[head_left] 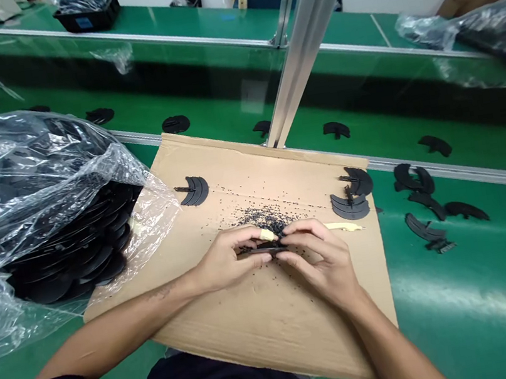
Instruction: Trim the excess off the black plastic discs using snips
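Between my two hands is a dark, flat part (pixel 262 249), mostly covered by fingers. My left hand (pixel 229 257) pinches its left side, with yellow tape round one finger. Thumb and fingertips of my right hand (pixel 322 255) grip the right side. Just beyond the fingertips, a pile of tiny black pieces (pixel 266 216) spreads over the cardboard sheet (pixel 235 325). A yellow pen-like tool (pixel 346 225) lies right of my right hand. One black curved part (pixel 196 190) rests at the cardboard's left, and others (pixel 350 205) overlap at its right.
A clear plastic bag (pixel 40 164) full of black discs (pixel 77 254) stands at the left. More curved parts (pixel 423 227) lie on the green table (pixel 464 297) at the right. A metal post (pixel 303 49) rises behind the cardboard. Black parts dot the green strip beyond.
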A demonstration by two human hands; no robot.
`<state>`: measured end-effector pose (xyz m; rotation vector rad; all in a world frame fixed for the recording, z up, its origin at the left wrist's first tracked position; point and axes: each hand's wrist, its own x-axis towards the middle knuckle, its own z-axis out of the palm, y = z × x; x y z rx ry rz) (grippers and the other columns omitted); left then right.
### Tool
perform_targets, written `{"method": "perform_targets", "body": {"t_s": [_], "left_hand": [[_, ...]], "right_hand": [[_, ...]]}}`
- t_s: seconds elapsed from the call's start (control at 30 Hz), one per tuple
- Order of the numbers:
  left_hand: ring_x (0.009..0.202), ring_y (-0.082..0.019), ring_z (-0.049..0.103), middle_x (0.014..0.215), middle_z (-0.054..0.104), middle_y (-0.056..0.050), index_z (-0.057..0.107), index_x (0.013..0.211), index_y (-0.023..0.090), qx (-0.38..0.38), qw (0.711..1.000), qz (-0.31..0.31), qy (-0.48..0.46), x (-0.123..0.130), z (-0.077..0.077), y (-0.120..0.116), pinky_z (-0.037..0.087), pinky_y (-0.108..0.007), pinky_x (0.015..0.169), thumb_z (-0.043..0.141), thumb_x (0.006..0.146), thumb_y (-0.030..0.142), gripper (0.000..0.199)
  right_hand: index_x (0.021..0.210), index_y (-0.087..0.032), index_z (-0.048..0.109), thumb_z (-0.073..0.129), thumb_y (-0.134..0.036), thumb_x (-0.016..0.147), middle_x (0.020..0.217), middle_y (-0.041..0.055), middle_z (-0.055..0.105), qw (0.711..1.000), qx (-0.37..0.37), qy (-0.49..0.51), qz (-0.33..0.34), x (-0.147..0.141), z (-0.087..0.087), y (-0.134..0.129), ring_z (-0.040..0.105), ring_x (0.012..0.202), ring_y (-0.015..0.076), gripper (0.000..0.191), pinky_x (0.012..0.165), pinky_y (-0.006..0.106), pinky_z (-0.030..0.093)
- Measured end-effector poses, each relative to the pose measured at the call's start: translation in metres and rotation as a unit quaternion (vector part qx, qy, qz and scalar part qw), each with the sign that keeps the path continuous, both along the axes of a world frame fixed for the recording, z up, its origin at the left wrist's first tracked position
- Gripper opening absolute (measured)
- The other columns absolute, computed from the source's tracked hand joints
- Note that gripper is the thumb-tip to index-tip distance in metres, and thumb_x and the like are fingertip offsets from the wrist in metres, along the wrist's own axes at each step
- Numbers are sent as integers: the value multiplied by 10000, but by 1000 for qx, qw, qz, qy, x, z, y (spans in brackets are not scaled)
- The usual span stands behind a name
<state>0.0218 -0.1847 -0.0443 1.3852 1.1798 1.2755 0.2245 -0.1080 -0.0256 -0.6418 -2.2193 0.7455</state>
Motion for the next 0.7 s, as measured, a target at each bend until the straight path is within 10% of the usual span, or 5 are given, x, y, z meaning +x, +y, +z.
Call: {"method": "perform_targets", "body": {"t_s": [0.17, 0.33, 0.7], "left_hand": [[929, -172, 725, 1021, 763, -89, 709, 1086, 158, 136, 981, 91, 106, -6, 2, 3, 618, -348, 861, 703, 893, 221, 203], [941, -166, 695, 1020, 731, -89, 707, 1062, 168, 230, 960, 85, 132, -12, 2, 8, 602, -332, 812, 670, 910, 160, 156], [959, -172, 695, 1024, 732, -92, 695, 1109, 160, 215, 960, 109, 142, -14, 1, 8, 603, -340, 846, 670, 910, 164, 200]], "right_hand": [[1297, -239, 599, 629, -548, 907, 1326, 173, 596, 959, 111, -250, -75, 42, 0, 30, 567, 1235, 365, 498, 947, 565, 527], [1242, -168, 617, 496, -569, 963, 1149, 197, 657, 912, 161, -358, -120, 73, -8, 38, 655, 976, 356, 503, 760, 509, 557], [1334, -217, 534, 443, -305, 1007, 1136, 127, 642, 994, 50, -95, -33, 4, 8, 22, 618, 1034, 269, 351, 869, 446, 525]]}}
